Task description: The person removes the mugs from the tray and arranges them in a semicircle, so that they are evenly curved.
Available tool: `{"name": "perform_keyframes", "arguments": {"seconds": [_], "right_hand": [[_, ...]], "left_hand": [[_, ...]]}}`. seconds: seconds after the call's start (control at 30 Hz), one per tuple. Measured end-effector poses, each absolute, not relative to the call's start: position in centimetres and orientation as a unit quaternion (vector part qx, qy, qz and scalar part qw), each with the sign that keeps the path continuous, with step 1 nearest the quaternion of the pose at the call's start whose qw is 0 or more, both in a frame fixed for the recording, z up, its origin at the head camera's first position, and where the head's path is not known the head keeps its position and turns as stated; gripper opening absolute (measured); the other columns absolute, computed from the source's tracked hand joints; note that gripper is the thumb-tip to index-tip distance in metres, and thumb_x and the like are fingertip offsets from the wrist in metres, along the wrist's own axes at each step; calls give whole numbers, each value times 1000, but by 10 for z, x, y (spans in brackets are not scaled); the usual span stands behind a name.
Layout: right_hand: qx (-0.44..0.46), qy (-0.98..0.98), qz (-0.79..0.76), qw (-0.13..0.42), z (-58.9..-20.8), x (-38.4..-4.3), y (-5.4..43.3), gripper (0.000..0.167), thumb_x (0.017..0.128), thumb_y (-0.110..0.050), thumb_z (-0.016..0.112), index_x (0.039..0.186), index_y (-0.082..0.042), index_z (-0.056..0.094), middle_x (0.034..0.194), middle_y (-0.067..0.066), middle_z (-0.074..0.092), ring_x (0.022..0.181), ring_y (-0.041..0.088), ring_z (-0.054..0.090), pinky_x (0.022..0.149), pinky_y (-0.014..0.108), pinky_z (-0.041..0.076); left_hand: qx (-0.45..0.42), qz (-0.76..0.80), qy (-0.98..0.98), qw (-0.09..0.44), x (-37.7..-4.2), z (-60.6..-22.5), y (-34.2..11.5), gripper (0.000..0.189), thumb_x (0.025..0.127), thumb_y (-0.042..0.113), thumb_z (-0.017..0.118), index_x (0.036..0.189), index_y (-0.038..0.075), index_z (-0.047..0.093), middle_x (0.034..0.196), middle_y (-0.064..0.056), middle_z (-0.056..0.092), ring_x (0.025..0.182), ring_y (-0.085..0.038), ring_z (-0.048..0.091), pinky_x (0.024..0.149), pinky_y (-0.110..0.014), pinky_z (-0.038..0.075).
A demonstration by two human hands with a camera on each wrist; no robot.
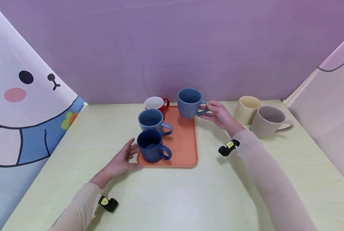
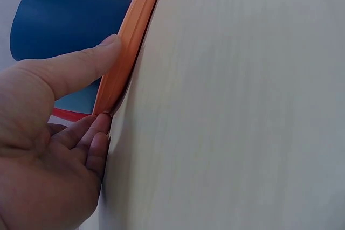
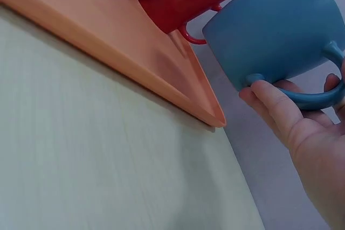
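My right hand (image 1: 219, 116) holds a grey-blue mug (image 1: 188, 109) by its handle. Upright, this mug hangs above the far right corner of an orange tray (image 1: 184, 150); the right wrist view shows its base raised over the rim. At the near left corner of the tray, my left hand (image 1: 120, 163) grips the edge, thumb on the front rim and fingers curled at the left side. Beside that hand a dark blue mug (image 1: 151, 155) stands on the tray. Behind it are a medium-blue mug (image 1: 151, 119) and a red mug with white inside (image 1: 154, 102), partly hidden.
A cream cup (image 1: 245, 114) and a grey-beige mug (image 1: 265, 125) stand on the table to the right, close to my right forearm. A purple cloth wall (image 1: 172, 48) rises right behind the table's back edge. Printed cloth panels flank both sides.
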State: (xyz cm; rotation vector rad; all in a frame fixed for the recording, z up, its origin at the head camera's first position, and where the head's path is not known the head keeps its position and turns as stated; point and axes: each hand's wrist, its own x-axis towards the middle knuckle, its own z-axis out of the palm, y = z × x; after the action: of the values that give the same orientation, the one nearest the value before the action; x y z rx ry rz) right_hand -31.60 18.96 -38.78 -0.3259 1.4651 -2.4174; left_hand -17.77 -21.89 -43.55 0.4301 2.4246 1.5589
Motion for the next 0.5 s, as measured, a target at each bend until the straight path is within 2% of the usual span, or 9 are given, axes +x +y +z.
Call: {"name": "perform_keyframes", "arguments": {"seconds": [0.3, 0.5], "right_hand": [[-143, 500, -840, 152, -389, -302, 203, 28, 107, -9, 39, 84, -5, 54, 99, 14, 71, 97, 32, 70, 85, 42, 56], [-170, 500, -834, 161, -391, -289, 215, 25, 106, -11, 42, 86, -5, 55, 100, 14, 72, 96, 35, 71, 85, 42, 56]], "left_hand": [[147, 530, 827, 115, -176, -435, -218, 107, 81, 0, 80, 155, -8, 3, 154, -31, 31, 139, -46, 35, 111, -61, 27], [147, 532, 826, 114, -176, -434, -218, 106, 81, -1, 79, 155, -8, 4, 154, -32, 31, 139, -46, 35, 111, -61, 27]]}}
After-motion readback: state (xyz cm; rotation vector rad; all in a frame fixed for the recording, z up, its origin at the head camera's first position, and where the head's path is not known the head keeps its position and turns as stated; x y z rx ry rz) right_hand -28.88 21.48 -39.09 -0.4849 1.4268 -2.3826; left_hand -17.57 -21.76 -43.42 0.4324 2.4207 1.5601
